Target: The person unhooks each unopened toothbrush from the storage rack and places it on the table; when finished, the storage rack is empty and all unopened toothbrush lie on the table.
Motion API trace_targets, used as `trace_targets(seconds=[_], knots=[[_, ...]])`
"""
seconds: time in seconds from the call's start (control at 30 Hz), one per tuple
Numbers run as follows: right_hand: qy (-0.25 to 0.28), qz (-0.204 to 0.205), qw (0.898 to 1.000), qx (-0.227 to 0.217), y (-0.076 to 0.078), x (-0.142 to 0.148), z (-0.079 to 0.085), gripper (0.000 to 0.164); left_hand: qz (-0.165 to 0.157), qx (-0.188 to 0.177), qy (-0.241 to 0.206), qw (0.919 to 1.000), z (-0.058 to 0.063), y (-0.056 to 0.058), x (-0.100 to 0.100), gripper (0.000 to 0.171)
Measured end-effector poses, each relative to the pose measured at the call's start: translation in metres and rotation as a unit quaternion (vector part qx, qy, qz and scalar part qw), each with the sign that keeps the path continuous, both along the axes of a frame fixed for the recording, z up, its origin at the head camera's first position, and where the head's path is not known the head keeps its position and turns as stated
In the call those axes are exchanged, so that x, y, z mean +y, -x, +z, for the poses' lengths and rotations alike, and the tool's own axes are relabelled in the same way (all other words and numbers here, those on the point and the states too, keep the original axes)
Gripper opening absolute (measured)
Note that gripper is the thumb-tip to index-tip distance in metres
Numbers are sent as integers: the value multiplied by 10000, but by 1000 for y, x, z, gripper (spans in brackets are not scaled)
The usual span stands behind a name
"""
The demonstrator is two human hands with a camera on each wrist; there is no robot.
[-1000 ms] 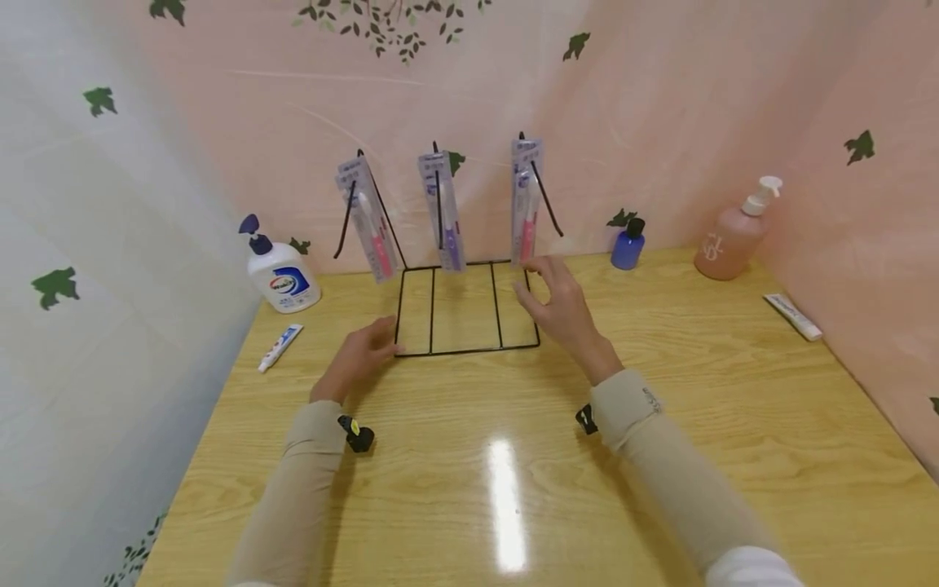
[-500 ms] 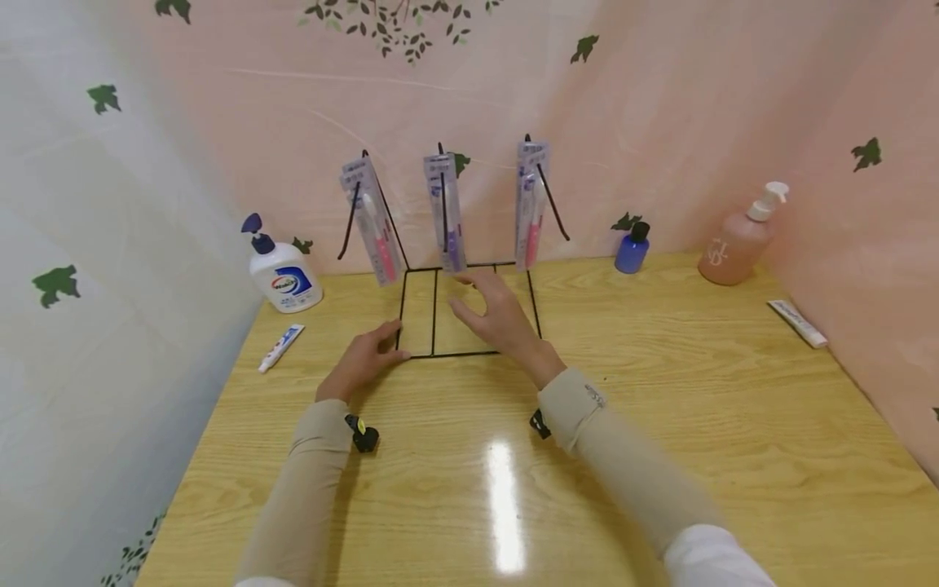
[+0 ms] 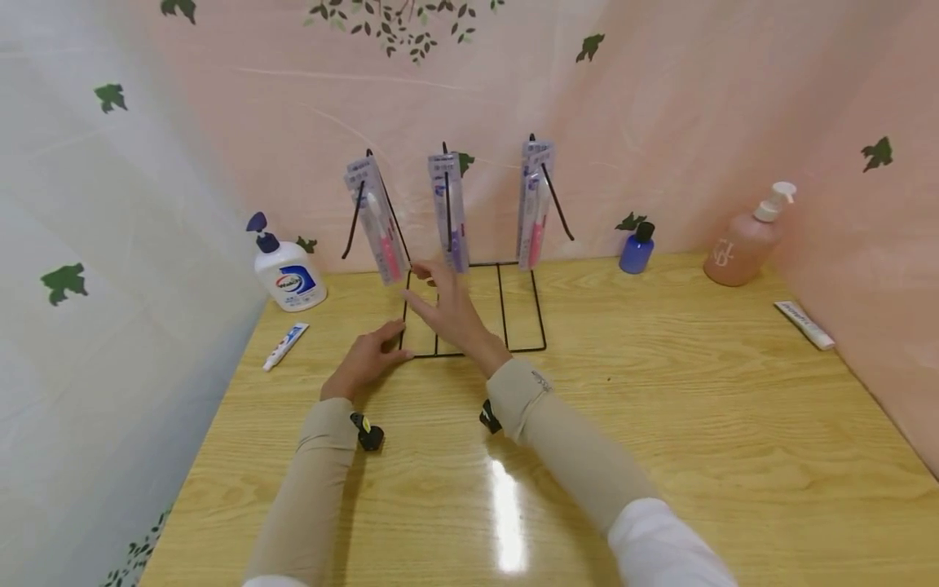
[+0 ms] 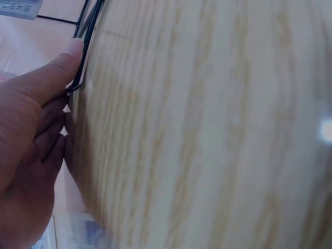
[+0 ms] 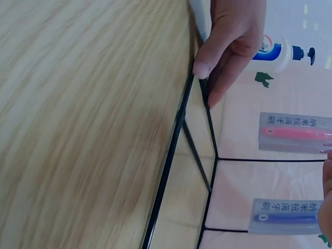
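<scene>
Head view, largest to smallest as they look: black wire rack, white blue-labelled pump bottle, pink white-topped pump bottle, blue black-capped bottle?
Black wire rack
White pump bottle and pink pump bottle: too alike to rank
Blue bottle

Bright light, soft shadows, one white glare streak [image 3: 506,518] on the tabletop [image 3: 675,399].

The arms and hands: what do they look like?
The left hand and right hand are bare. The left sleeve and right sleeve are beige, with white cloth nearer the body. A black device sits at each sleeve's end, the left one marked yellow.
</scene>
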State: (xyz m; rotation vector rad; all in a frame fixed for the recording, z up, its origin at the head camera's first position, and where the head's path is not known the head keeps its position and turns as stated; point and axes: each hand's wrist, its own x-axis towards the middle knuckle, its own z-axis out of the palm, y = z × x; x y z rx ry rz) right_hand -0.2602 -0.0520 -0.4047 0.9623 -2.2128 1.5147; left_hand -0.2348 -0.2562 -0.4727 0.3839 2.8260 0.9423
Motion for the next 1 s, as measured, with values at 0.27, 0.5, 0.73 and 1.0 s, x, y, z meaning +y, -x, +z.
trace_targets(seconds=[0.27, 0.5, 0.73, 1.0], knots=[[-180, -153, 9981, -562, 7, -19, 7, 53, -41, 22, 21, 10000, -3, 0, -1, 64], [-343, -124, 9935, -1077, 14, -29, 20, 63, -45, 128, 50, 9999, -4, 1, -1, 64], [-125, -263, 9913, -1286, 27, -41, 28, 60, -115, 306, 85, 9994, -2, -2, 1, 64], [118, -499, 9888, -1403, 39, -50, 34, 54, -99, 316, 102, 9994, -1, -4, 2, 63]])
